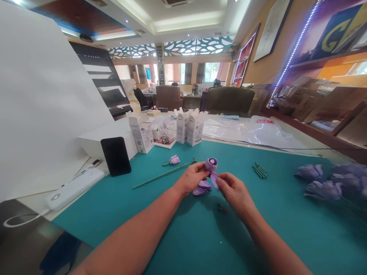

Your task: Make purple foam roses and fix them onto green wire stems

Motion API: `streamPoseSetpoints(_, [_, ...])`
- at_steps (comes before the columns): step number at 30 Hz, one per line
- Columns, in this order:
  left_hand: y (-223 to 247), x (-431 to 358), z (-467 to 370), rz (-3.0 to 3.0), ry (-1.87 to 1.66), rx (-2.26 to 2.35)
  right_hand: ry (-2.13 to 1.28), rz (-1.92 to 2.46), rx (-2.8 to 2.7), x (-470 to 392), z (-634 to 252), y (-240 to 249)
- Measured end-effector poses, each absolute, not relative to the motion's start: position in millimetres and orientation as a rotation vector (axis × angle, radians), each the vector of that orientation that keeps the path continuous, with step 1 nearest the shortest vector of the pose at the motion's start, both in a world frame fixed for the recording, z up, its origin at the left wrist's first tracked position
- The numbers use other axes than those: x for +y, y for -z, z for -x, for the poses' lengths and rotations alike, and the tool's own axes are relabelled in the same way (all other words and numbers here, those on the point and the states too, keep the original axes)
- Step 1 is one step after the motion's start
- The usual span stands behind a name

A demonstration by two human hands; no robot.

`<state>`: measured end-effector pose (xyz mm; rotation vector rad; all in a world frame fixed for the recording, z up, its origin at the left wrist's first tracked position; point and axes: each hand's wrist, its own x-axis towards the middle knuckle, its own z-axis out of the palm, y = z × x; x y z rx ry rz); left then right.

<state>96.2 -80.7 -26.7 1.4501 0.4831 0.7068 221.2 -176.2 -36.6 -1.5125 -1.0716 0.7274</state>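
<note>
Between thumb and fingers, my left hand (191,177) grips a small purple artificial flower head (211,164), its round cup facing up. A single purple petal (214,180) hangs just below the cup, pinched in my right hand (233,188); its upper end meets the base of the flower head. Below my hands lies a stack of loose purple petals (202,188) on the green mat (177,236). Left of my left hand rest a long green stem (160,178) and a pale pink-purple rosebud (174,159). Small dark pieces (221,207) lie under my right hand.
Short green sticks (260,170) lie to the right, with several finished purple flowers (322,190) beyond. White boxes (195,129) and a white tray (165,142) stand at the back. A black phone (116,156) leans at the left near a power strip (75,187).
</note>
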Motion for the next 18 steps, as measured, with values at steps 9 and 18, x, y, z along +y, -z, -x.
streamPoseSetpoints(9, [28.1, -80.0, -96.3, -1.449, -0.699, 0.491, -0.701, 1.52, -1.07, -178.1, -219.3, 32.6])
streamPoseSetpoints(18, [27.2, -80.4, -95.4, -1.399, -0.693, 0.478, -0.715, 1.48, -1.079, -178.4, -218.6, 30.7])
